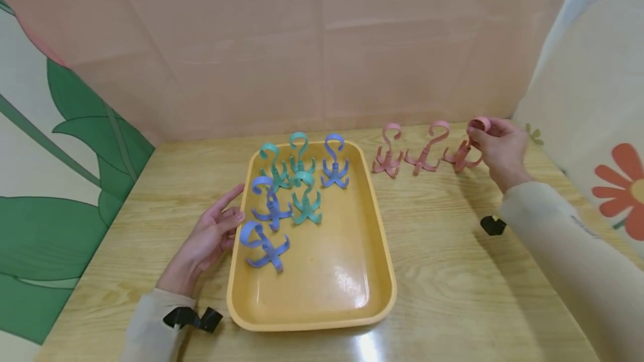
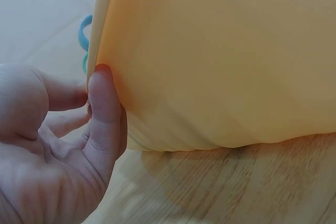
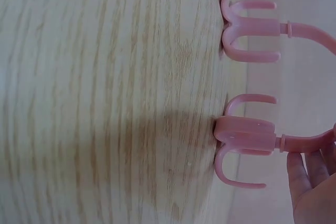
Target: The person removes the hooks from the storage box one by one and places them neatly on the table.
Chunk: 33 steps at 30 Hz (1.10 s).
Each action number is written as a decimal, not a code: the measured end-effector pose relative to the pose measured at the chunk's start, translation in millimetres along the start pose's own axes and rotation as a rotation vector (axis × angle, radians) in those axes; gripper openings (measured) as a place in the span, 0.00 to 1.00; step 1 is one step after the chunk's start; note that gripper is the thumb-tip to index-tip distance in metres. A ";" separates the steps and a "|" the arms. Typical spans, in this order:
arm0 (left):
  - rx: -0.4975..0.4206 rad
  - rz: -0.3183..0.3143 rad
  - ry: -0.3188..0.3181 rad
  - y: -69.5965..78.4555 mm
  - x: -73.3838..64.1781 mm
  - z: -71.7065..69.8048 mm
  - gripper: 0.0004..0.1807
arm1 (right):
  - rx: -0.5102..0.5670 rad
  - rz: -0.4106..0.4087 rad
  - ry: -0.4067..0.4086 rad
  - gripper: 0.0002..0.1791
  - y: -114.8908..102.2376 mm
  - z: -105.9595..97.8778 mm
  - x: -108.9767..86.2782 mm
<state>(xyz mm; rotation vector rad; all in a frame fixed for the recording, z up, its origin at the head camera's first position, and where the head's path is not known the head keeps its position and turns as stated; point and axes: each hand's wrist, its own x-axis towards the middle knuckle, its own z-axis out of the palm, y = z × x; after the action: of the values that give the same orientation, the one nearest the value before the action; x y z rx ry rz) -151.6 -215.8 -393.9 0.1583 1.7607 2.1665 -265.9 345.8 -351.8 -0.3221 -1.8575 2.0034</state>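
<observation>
My left hand (image 1: 213, 233) is at the left side of a yellow tray (image 1: 379, 239). In the left wrist view its thumb and a finger (image 2: 105, 103) pinch the tray's rim. Several rotating hooks stand in the tray: a blue hook (image 1: 334, 169) at the back, a green hook (image 1: 306, 208) near the middle, others along the left. Right of the tray, my right hand (image 1: 503, 147) pinches the curled top of a pink hook (image 1: 460, 158), whose prongs rest on the table in the right wrist view. Beside it stand a middle pink hook (image 1: 425, 158) and a left pink hook (image 1: 387, 161).
A wooden table (image 1: 432, 284) lies under everything. A pink sheet (image 1: 322, 43) rises behind the table's back edge, close behind the pink hooks. Printed walls with leaves (image 1: 45, 239) on the left and a flower (image 1: 624, 183) on the right flank it.
</observation>
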 end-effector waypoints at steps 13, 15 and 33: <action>-0.017 0.009 -0.009 0.2 -0.3 -0.3 0.37 | -0.152 0.007 -0.014 0.11 -1.1 -0.1 2.5; -0.015 0.008 -0.008 0.0 -0.2 -0.2 0.37 | -0.170 0.009 -0.023 0.12 -1.0 -0.8 2.2; 0.001 -0.004 0.002 -0.3 0.1 0.0 0.37 | -0.439 -0.038 -0.081 0.33 -14.5 2.0 -5.6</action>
<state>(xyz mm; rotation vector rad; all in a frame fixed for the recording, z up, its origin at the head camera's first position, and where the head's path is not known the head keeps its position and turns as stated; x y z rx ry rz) -151.7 -215.7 -394.2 0.1527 1.7618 2.1637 -259.8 342.3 -337.8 -0.3252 -2.3294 1.5886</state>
